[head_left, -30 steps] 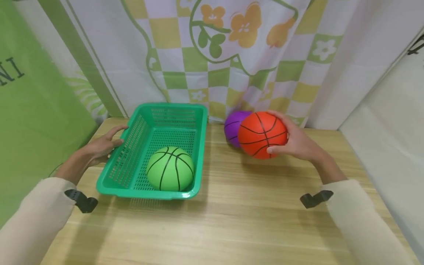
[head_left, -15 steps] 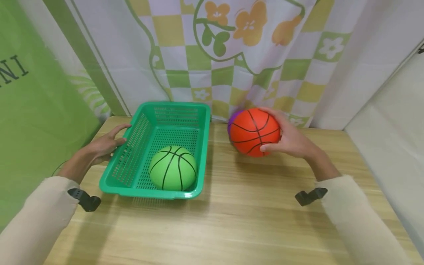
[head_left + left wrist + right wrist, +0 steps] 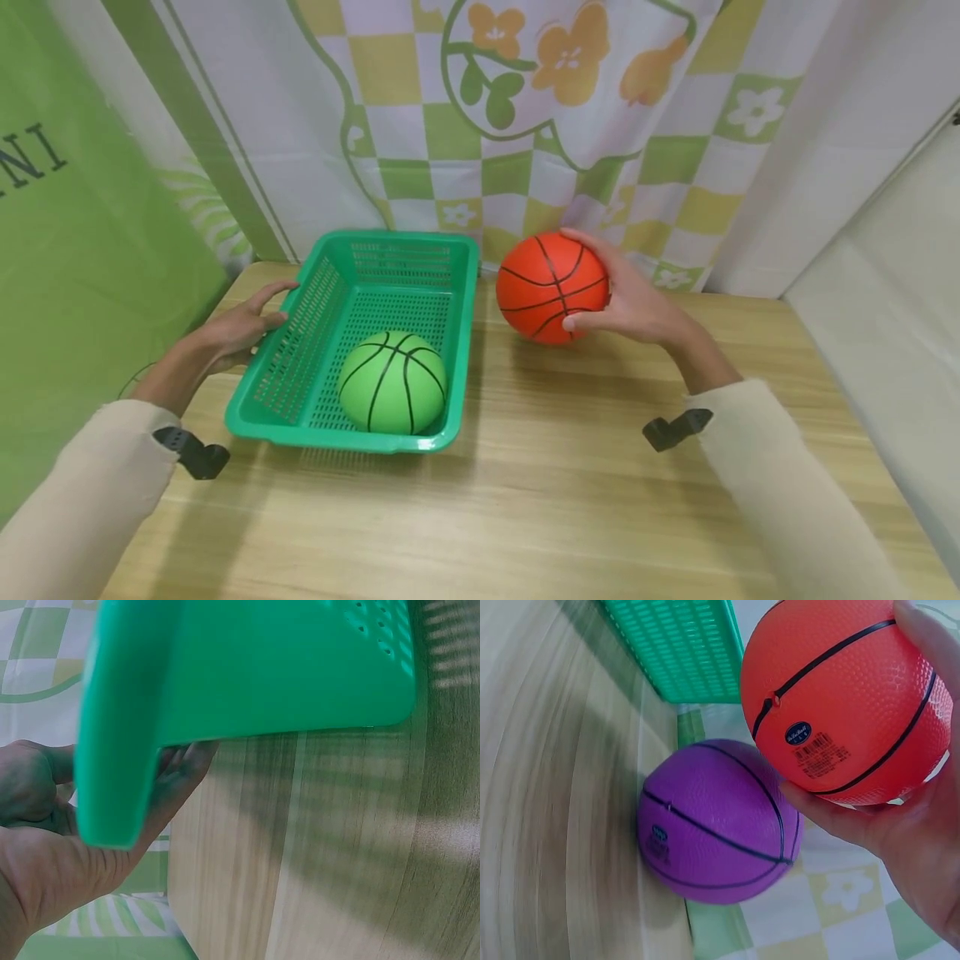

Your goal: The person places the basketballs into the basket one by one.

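My right hand [image 3: 633, 304] grips a red ball [image 3: 551, 287] with black basketball lines, thumb on the near side and fingers round the far side. In the right wrist view the red ball is held above the table. Beside and below it rests a purple ball [image 3: 720, 821], hidden behind the red one in the head view. At the left stands a green plastic basket [image 3: 352, 435] with a light green ball [image 3: 392, 382] inside, near its front right corner. My left hand [image 3: 240, 329] touches the basket's left rim with extended fingers, partly behind the rim in the left wrist view.
The wooden table [image 3: 525, 500] carries everything. A patterned curtain [image 3: 502, 175] hangs along its back edge. A green cloth [image 3: 82, 250] is on the left and a white panel [image 3: 892, 250] on the right.
My right hand has moved the red ball left towards the basket, and it now covers the purple ball in the head view. The left hand stays at the rim.
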{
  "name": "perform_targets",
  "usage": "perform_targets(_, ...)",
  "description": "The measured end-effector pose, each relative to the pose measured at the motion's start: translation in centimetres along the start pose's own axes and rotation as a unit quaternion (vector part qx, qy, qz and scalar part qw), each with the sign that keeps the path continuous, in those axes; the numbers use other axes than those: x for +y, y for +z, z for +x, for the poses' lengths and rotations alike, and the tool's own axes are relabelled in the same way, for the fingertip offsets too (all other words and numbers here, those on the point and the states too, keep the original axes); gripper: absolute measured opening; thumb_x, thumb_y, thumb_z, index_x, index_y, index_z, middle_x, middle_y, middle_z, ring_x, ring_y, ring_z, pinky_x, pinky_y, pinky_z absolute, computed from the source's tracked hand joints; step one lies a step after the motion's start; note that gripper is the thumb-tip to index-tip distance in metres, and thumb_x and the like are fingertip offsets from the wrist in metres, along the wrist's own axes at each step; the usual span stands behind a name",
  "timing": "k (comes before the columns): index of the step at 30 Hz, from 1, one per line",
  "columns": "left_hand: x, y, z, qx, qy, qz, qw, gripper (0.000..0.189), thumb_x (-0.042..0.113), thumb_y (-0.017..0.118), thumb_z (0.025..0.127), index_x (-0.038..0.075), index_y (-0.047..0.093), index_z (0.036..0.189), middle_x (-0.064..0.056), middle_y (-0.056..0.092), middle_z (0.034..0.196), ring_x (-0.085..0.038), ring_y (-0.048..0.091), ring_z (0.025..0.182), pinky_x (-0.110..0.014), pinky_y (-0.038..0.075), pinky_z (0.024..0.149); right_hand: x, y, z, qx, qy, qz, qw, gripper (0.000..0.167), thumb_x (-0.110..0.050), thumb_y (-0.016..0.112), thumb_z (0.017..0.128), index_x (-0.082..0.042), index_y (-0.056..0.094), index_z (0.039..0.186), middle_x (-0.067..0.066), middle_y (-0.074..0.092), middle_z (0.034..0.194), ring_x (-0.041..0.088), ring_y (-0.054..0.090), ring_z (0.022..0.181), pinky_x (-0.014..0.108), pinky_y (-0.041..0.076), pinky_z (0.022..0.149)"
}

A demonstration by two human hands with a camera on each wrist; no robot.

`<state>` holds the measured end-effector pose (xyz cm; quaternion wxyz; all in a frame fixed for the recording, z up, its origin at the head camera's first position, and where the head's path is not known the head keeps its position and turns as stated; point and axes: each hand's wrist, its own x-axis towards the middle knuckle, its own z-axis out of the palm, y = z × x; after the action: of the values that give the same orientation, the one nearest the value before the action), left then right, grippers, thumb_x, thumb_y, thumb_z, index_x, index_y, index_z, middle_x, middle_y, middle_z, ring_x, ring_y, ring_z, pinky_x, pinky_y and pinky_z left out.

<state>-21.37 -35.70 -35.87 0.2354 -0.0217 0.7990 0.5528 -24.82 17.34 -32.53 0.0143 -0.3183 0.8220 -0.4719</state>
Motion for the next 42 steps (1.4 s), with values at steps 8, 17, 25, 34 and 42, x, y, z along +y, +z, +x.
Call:
perform_targets(8,-0.2,-0.1,-0.3,0.002,0.001,-0.010,1.0000,0.062,0.020,0.030,0.112,0.033,-0.005,0.161,-0.021,0.053,0.111,-0.029,0.064,0.090,-0.051,0.056,0.075,-0.2,1.5,2.0,-0.003,-0.002,0.019,0.9998,0.101,-0.012,0.087,0.074,-0.026,0.030,0.156,0.013,0.035,0.150,0.035,0.048,0.126,0.055,0.047,0.097)
perform_targets(17,-0.2,0.0,-0.1,0.006,0.002,-0.010,0.9999,0.062,0.019,0.030,0.112,0.034,-0.005,0.161,-0.022,0.054,0.114,-0.029,0.064,0.092,-0.052,0.056,0.076,-0.7,2.7,4.0,-0.005,-0.035,0.010,0.9993,0.104,-0.013,0.088,0.072,-0.022,0.029,0.157,0.014,0.035,0.151,0.036,0.047,0.129,0.055,0.045,0.100)
perform_targets(25,-0.1,0.1,-0.3,0.006,0.003,-0.011,0.9999,0.062,0.019,0.030,0.112,0.034,-0.005,0.161,-0.019,0.055,0.106,-0.029,0.064,0.088,-0.051,0.056,0.074,-1.2,4.3,5.3,-0.010,-0.045,0.028,0.9985,0.103,-0.014,0.087,0.074,-0.024,0.028,0.158,0.011,0.032,0.152,0.033,0.046,0.129,0.053,0.046,0.100)
perform_targets(34,-0.1,0.0,-0.3,0.009,0.002,-0.014,0.9999,0.062,0.017,0.030,0.112,0.032,-0.004,0.161,-0.022,0.054,0.110,-0.029,0.064,0.090,-0.052,0.056,0.075,-1.6,6.2,6.4,-0.027,-0.056,0.069,0.9957,0.102,-0.012,0.086,0.076,-0.022,0.027,0.158,0.010,0.034,0.152,0.031,0.049,0.128,0.049,0.049,0.097)
perform_targets(42,0.0,0.1,-0.2,0.007,0.002,-0.011,0.9999,0.062,0.017,0.030,0.111,0.033,-0.004,0.161,-0.030,0.043,0.125,-0.030,0.063,0.093,-0.053,0.056,0.076,-1.5,7.9,7.3,-0.028,-0.083,0.093,0.9918,0.102,-0.010,0.086,0.076,-0.026,0.027,0.157,0.007,0.032,0.152,0.029,0.049,0.128,0.046,0.050,0.096)
